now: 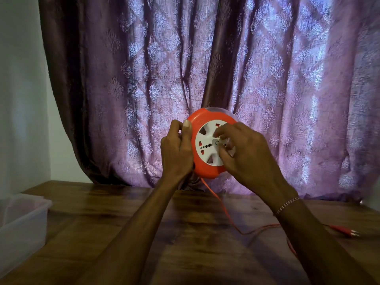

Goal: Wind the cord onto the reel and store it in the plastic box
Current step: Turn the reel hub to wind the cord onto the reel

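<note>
Both hands hold the orange reel (pixel 211 142) upright above the table (pixel 144 212), white socket face toward me: left hand (pixel 176 149) grips its rim, right fingers (pixel 226 130) curl on the hub; cord (pixel 222 204) hangs down.

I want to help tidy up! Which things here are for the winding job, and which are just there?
For the job:
reel, held up by left hand, right hand on its white centre
cord, trailing to the plug on the table
plastic box

Just there:
curtain
bracelet
</note>
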A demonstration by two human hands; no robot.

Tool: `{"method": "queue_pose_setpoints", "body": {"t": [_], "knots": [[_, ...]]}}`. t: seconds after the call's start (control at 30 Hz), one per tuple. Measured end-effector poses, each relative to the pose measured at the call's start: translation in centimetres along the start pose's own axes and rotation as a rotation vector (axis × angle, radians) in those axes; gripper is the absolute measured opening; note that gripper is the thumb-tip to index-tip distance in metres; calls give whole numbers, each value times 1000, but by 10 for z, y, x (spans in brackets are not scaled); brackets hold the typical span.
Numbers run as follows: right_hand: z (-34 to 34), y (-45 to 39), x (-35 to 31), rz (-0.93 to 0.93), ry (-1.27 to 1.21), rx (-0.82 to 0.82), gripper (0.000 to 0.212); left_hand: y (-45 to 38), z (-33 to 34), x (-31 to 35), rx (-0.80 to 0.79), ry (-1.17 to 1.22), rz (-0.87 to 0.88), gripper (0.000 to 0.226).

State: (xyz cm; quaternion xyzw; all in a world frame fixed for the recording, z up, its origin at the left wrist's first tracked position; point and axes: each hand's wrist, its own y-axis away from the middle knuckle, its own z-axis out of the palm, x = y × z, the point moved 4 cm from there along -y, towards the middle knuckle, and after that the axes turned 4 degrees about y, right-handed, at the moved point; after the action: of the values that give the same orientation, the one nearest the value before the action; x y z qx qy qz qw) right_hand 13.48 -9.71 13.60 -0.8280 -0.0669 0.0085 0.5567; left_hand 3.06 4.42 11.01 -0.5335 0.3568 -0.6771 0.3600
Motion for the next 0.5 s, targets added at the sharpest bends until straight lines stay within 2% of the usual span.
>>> {"method": "queue_pose_setpoints", "body": {"t": [0.1,0.2,0.33,0.5], "knots": [[2,1,-7,-195,107,-151,39,1,0,3,-9,3,16,37],[-1,2,-9,-324,224,-156,36,0,1,3,-30,20,9,37],[-1,0,0,-364,279,-189,33,-1,1,6,-69,44,7,36],[7,1,9,-394,333,-223,40,0,2,6,-117,50,9,36]]}}
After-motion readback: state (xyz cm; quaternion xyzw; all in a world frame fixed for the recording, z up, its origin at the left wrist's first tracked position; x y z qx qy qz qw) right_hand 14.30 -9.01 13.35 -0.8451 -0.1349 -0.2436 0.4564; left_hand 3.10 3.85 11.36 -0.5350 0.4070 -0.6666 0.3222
